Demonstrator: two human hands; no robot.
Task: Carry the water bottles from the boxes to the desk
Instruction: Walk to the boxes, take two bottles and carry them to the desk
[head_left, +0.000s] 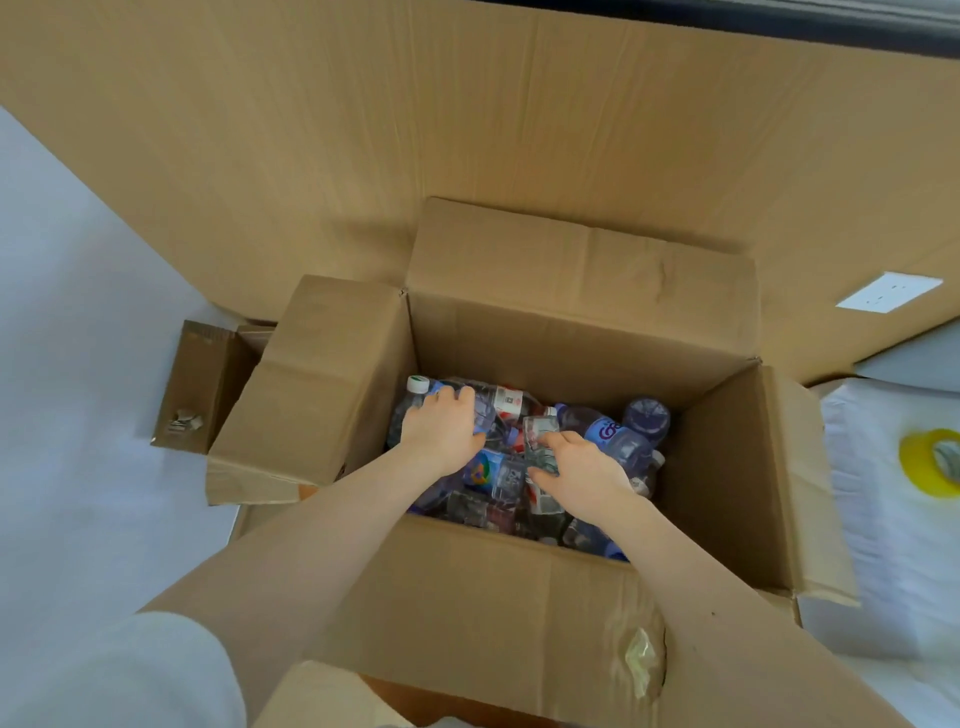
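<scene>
Inside the open cardboard box (571, 343), seen from the head view, lies a jumbled heap of water bottles (524, 457). They are piled on their sides and across one another; at least six can be told apart, and the full number cannot be counted.

Both hands reach down into the box. The left hand (441, 431) curls its fingers over a white-capped bottle (418, 385) at the box's far left corner. The right hand (584, 470) closes fingers and thumb round a clear bottle (540, 441) at the middle of the heap.

Just right of that hand lies a purple-labelled bottle (615, 434); its label bears curly letters, partly hidden and not readable. Beyond it, against the box's right wall, one bottle base (647, 418) faces up. Between the hands sits a red-and-white label (509, 402) with print too small to read. Nearer the box's front wall is a blue label with a many-coloured emblem (485, 467).

All four flaps of the box stand or fold outward. A crumpled scrap of tape (644, 660) clings to the near flap.

Left of the box sits one smaller cardboard box (192, 384). Behind the box leans one large cardboard sheet (467, 130), with one white socket plate (888, 292) showing through it. Right of the box, one yellow tape roll (930, 462) lies on a white covering (872, 519).
</scene>
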